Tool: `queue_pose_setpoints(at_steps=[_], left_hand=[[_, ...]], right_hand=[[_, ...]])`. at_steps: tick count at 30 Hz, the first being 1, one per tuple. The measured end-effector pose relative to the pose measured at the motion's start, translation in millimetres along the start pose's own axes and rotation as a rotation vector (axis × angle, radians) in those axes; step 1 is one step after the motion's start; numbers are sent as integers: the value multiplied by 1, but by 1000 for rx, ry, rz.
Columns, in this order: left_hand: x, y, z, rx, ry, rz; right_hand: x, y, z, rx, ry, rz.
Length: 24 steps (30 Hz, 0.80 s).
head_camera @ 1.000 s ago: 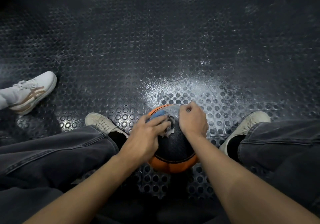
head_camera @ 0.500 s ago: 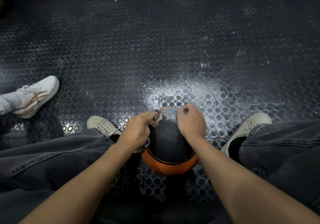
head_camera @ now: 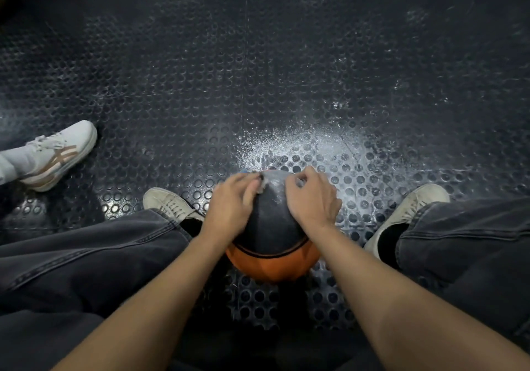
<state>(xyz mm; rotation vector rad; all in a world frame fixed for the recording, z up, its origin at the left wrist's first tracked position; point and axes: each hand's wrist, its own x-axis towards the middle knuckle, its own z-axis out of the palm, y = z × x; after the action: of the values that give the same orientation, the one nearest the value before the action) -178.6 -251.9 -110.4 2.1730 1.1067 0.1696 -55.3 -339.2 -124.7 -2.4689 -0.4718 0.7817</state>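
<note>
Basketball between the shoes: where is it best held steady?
Likely cup the upper right curve of the basketball from above, as the right hand does: it is round, sits on the floor, and the left hand covers its upper left.

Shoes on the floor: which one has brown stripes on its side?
The white shoe at the far left, away from the ball. The beige left shoe and beige right shoe flank the ball and show no brown stripes.

Ball (head_camera: 272, 236) black and orange; floor (head_camera: 200, 83) black, round-studded; sneaker (head_camera: 57, 155) white, tan-striped.
</note>
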Motion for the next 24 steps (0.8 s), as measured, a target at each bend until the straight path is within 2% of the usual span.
queue_pose_setpoints(at_steps=[2, 4, 7, 8, 11, 12, 15, 17, 18, 22, 24], left_hand=[[8, -1, -1, 23, 13, -71], [-7, 2, -5, 130, 8, 25], [-32, -5, -9, 241, -23, 197], [-25, -8, -12, 246, -31, 194], [11, -6, -19, 105, -6, 1], [14, -2, -19, 89, -19, -16], [-16, 10, -17, 215, -72, 188], [-32, 12, -19, 263, -86, 255], [-25, 7, -20, 280, -82, 245], [17, -7, -15, 110, -5, -5], [2, 0, -12, 184, -23, 69]], right_hand=[[-6, 0, 5, -2, 20, -56], [-9, -1, 9, 43, 31, -90], [-10, 5, 10, 146, -44, -110], [-10, 5, 9, 167, -55, -117], [-10, 0, 10, 182, -28, -98], [-10, -2, 10, 183, -20, -79], [-8, 2, 8, 194, -7, -59], [-6, 7, 7, 212, -15, -71], [-5, 7, 7, 218, -25, -71], [-7, 0, 11, 216, -21, -40], [-6, -2, 12, 195, -6, -20]])
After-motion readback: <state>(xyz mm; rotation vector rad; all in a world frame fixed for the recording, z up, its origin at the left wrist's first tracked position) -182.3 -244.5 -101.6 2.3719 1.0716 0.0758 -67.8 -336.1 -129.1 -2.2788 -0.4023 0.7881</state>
